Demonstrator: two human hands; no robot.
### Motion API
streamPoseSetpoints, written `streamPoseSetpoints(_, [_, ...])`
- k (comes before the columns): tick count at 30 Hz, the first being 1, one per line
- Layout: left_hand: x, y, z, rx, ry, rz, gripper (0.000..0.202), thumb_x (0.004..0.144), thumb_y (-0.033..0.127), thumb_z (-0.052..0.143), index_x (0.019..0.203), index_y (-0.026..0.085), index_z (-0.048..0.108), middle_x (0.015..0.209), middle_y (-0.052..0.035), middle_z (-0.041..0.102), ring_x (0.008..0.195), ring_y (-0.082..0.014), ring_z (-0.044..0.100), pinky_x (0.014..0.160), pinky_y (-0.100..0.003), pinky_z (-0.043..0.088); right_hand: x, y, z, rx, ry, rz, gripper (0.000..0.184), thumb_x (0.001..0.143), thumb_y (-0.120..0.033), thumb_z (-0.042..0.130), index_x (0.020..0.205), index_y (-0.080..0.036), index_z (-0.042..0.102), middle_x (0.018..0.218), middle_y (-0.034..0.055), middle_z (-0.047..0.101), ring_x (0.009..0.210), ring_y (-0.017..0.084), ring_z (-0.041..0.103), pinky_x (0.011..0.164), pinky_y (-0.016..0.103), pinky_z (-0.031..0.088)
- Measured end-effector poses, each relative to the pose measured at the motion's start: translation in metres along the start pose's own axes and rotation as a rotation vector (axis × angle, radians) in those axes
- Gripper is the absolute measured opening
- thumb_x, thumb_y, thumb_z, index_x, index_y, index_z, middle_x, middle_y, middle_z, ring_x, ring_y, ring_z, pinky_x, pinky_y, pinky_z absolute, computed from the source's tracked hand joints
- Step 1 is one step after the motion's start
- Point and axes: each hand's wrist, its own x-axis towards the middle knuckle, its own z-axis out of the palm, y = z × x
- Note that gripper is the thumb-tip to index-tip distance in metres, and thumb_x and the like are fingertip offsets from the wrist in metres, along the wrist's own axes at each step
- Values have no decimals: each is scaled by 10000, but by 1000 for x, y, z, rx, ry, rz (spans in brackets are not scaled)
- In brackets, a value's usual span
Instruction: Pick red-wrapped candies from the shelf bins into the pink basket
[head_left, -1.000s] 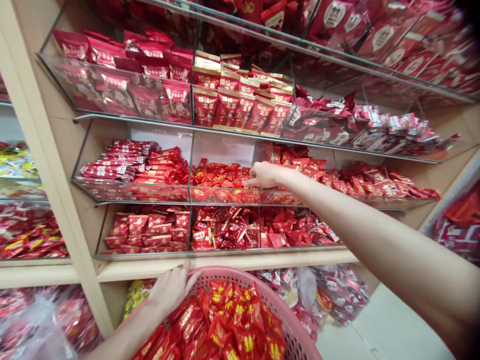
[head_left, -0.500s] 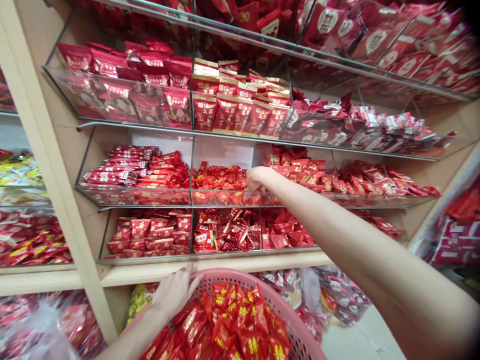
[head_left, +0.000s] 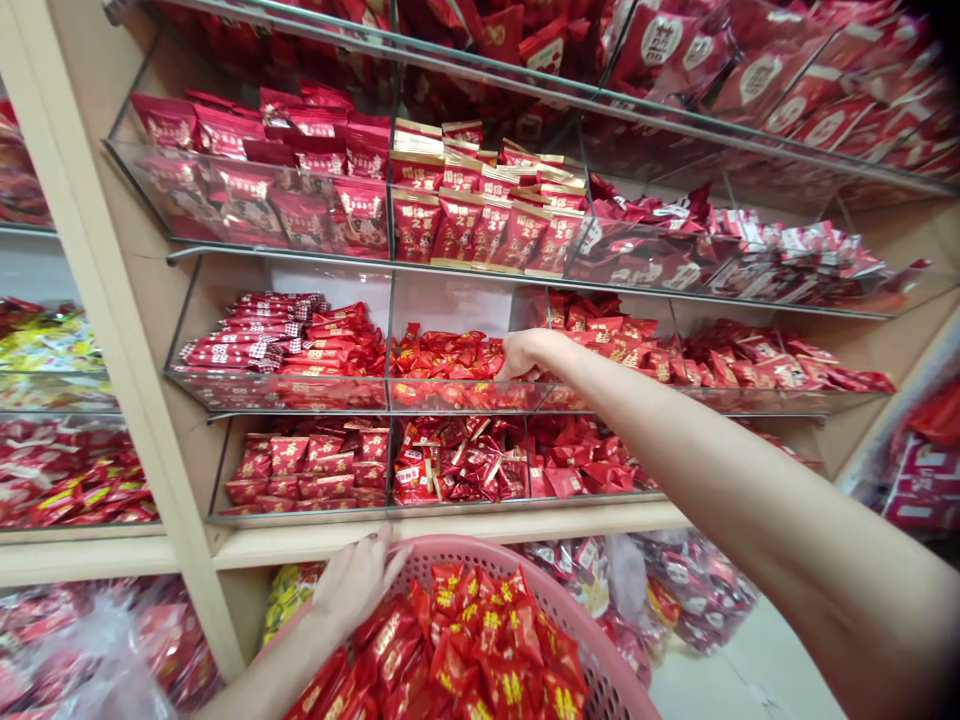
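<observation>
My right hand (head_left: 531, 355) reaches over the clear front panel into a middle-row compartment. Its wrist is bent and its fingers point down among small red wrapped packets (head_left: 450, 352). The fingertips are mostly hidden, so whether they hold a packet is unclear. Below, a pink perforated plastic basket (head_left: 600, 640) is heaped with red packets printed in yellow (head_left: 491, 635). At the basket's far left rim, my left hand (head_left: 356, 580) grips the edge, its thumb toward the inside and its fingers near the wooden shelf edge.
Clear dividers split the shelves into compartments of red packets (head_left: 315, 465). Gold-edged packets (head_left: 465, 225) stand one row above. A wooden upright (head_left: 127, 300) borders the left side. Filled plastic bags (head_left: 690, 590) lie beneath the shelf at right, with more (head_left: 97, 650) at lower left.
The whole view has shifted slightly, so the shelves appear a little further right. My right hand stays in the same compartment, and my left hand remains at the basket rim.
</observation>
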Motion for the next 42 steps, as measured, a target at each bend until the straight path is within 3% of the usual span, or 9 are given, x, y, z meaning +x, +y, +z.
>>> streamPoseSetpoints(6, [0,0,-1,8,8,6,499,896,461,205,1147,123,473,961,-149,684,884,-304,639,728,-399,454,-16,12,-10,117,86,110,370,680,-438,684,800,-97,601,641,88,636,618,206,629,549,299,493])
streamPoseSetpoints(11, [0,0,0,-18,1,3,505,893,470,194,1135,130,478,944,-143,683,885,-301,637,727,-398,453,-23,29,-9,667,196,96,326,667,-340,715,825,-103,556,631,60,622,521,163,625,504,287,527])
streamPoseSetpoints(19, [0,1,0,17,10,8,502,893,472,211,1144,125,472,922,-146,683,867,-315,641,706,-409,455,-51,50,2,1380,111,35,209,819,-319,576,740,-153,477,543,5,573,509,98,622,432,127,501])
streamPoseSetpoints(22, [1,2,-1,21,15,17,489,895,466,204,1110,127,483,918,-147,686,848,-320,646,690,-411,458,-69,49,25,1630,31,-42,181,858,-309,530,774,-156,482,580,11,597,485,76,611,443,110,506])
streamPoseSetpoints(26, [0,3,-3,4,14,14,470,892,470,217,1094,139,484,931,-144,685,866,-303,645,715,-392,454,-90,39,78,1928,-168,-138,130,874,-272,501,851,-147,527,659,30,646,531,89,643,474,115,527])
streamPoseSetpoints(30, [-1,6,-7,6,4,7,456,890,483,219,1057,159,493,919,-133,687,854,-298,648,707,-383,453,-104,27,138,2121,-369,-73,181,863,-296,514,808,-125,536,579,15,621,502,88,634,493,117,530])
streamPoseSetpoints(34, [-2,8,-9,17,-18,-24,461,886,500,221,1053,167,492,932,-139,682,864,-286,645,715,-371,446,-113,21,186,2182,-473,-74,220,844,-324,550,886,-108,555,679,51,674,551,86,651,563,129,540])
streamPoseSetpoints(37, [-1,9,-10,11,-28,-30,466,884,515,223,1051,170,487,935,-141,677,854,-282,645,708,-367,443,-118,19,207,2204,-482,-88,219,824,-288,585,948,-108,570,778,62,695,628,97,670,631,152,549])
streamPoseSetpoints(42, [0,9,-9,26,-24,-19,499,877,545,204,1042,171,489,892,-137,684,831,-287,650,684,-360,440,-127,15,223,2198,-451,-87,210,805,-211,603,993,-120,585,901,73,693,752,110,676,737,185,542])
